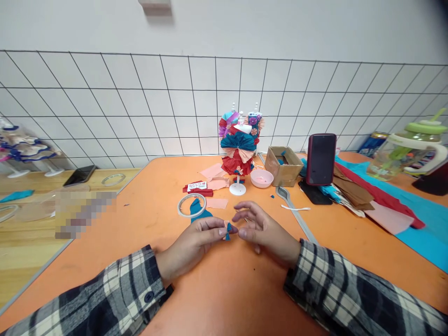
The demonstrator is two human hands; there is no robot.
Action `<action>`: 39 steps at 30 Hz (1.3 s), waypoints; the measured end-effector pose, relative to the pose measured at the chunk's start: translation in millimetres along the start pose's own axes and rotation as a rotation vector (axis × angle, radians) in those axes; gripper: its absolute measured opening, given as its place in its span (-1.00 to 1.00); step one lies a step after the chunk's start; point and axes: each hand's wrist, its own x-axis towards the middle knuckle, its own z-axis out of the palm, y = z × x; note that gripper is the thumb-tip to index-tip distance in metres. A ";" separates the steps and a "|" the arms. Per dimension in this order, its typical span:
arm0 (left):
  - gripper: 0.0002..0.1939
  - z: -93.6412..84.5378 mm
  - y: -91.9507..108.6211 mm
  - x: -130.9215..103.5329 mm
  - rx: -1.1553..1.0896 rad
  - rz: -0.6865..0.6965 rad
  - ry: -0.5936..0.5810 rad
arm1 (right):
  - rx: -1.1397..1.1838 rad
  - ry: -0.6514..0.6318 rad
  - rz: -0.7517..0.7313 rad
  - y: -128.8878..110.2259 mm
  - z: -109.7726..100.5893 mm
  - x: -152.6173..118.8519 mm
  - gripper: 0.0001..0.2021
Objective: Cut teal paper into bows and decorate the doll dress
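Observation:
Between the thumb and fingers of my left hand (199, 240) is a small blue and pink paper bow (227, 230). My right hand (264, 231) is just to its right, fingers curved and spread apart; its thumb tip comes close to the bow, and I cannot tell if it touches. Behind my left hand lie a blue paper piece (199, 212) and a roll of clear tape (179, 209). Farther back stands a miniature dress form (238, 156) dressed in red, blue and pink pleated paper, on a white round base.
A pink bowl (262, 179) and a cardboard box (289, 172) stand right of the dress form. A phone (321, 161) is propped upright near coloured paper sheets (388, 219). Scissors (292, 205) lie by my right hand. A jug (395, 156) stands far right.

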 end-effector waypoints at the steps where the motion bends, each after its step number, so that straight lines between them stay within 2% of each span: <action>1: -0.80 0.2 1.2 -1.2 -0.028 -0.027 -0.047 | -0.106 -0.022 -0.102 -2.0 -3.7 0.0 -0.41; 3: -0.82 1.4 3.2 -2.8 -0.024 -0.071 -0.142 | -0.307 -0.071 -0.280 -4.7 -7.6 0.1 -0.34; 4: -0.83 2.2 3.8 -3.0 -0.001 -0.085 -0.184 | -0.374 -0.099 -0.345 -5.1 -7.8 0.2 -0.38; 6: -0.84 3.9 4.3 -2.8 0.037 -0.099 -0.255 | -0.427 -0.132 -0.412 -4.6 -5.7 0.2 -0.59; 8: -0.84 4.4 4.2 -2.0 0.049 -0.109 -0.293 | -0.440 -0.113 -0.427 -3.2 -2.7 0.3 -0.79; 10: -0.83 3.4 3.8 -1.0 0.053 -0.133 -0.295 | -0.476 -0.073 -0.434 -2.4 -1.0 0.1 -0.86; 15: -0.80 -0.2 4.7 -0.4 0.033 -0.208 -0.293 | -0.610 -0.041 -0.549 -3.2 -2.2 -1.5 -0.90; 22: -0.73 2.6 5.8 -3.5 0.063 -0.167 -0.232 | -0.701 0.031 -0.642 -3.4 -1.3 -5.7 -0.89; 24: -0.76 1.6 4.6 -3.2 0.071 -0.155 -0.202 | -0.726 0.012 -0.610 -4.9 -0.7 -6.7 -0.87; 26: -0.77 -0.3 4.2 -1.8 0.079 -0.126 -0.169 | -0.705 0.026 -0.515 -7.4 -1.6 -6.7 -0.86; 29: -0.80 -4.1 5.5 0.4 0.097 -0.077 -0.091 | -0.737 0.146 -0.328 -11.0 -6.8 -4.3 -0.77; 31: -0.82 -6.6 6.3 1.3 0.124 -0.059 -0.045 | -0.929 0.184 -0.213 -12.0 -11.5 -2.2 -0.76; 35: -0.83 -11.0 4.2 2.0 0.212 -0.018 -0.014 | -1.391 0.127 0.024 -9.9 -15.3 -1.2 -0.78; 39: -0.83 -12.8 1.4 3.2 0.297 0.026 0.013 | -1.525 0.074 0.131 -8.8 -14.2 -2.3 -0.80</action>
